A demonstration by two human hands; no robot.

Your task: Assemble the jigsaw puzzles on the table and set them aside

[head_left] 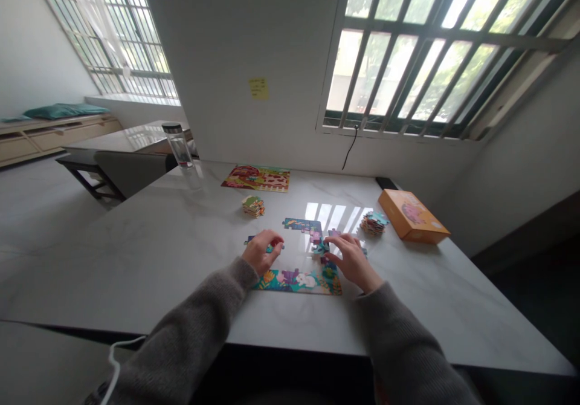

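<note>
Curled fingers of my left hand [261, 252] close around a dark teal puzzle piece, most of it hidden under the hand. My right hand [354, 261] pinches a teal puzzle piece [321, 247] at the right side of a partly joined jigsaw. Along the near edge of that jigsaw runs a joined strip [304, 280] with a white animal and orange plants. Its upper part [299, 223] is a dark blue strip that turns down toward my right fingers. Other loose pieces lie partly hidden beneath and beside my right hand.
A stack of pieces [254, 206] stands beyond my left hand, another stack [374, 223] to the right. An orange box [413, 216] lies at the right edge. A finished-looking farm jigsaw [257, 178] and a glass bottle [179, 146] are at the back of the white table [149, 260].
</note>
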